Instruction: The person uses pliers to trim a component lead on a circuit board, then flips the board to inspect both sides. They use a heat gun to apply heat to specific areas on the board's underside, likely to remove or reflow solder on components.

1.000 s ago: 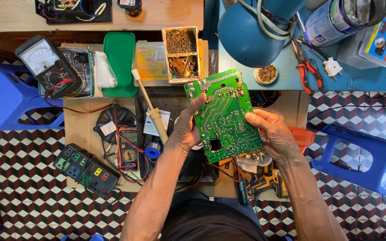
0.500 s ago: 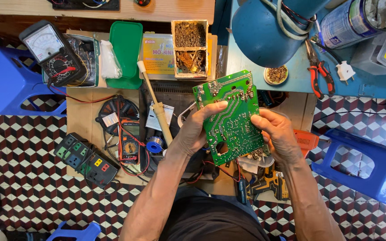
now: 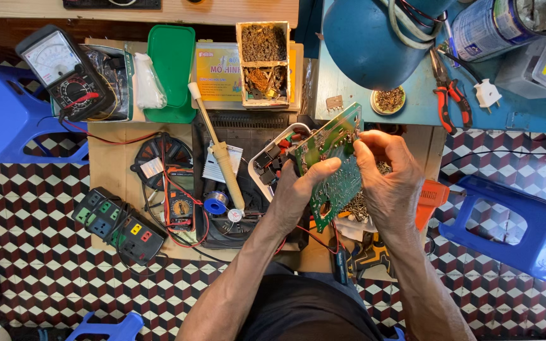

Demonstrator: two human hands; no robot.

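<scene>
Checkered tile floor (image 3: 45,278) under a low, cluttered worktop (image 3: 112,158), with blue plastic stools either side. Both hands are up over the middle of it holding a green circuit board (image 3: 333,167), tilted on edge. Left hand (image 3: 298,192) grips the lower left side, thumb pressed on the solder face. Right hand (image 3: 390,183) is curled around the right edge, fingertips pinching near the top corner. Soldering iron (image 3: 219,155) lies just left of the hands, near a solder spool (image 3: 215,203), analog multimeter (image 3: 64,72) further off, red-handled pliers (image 3: 447,95) top right.
</scene>
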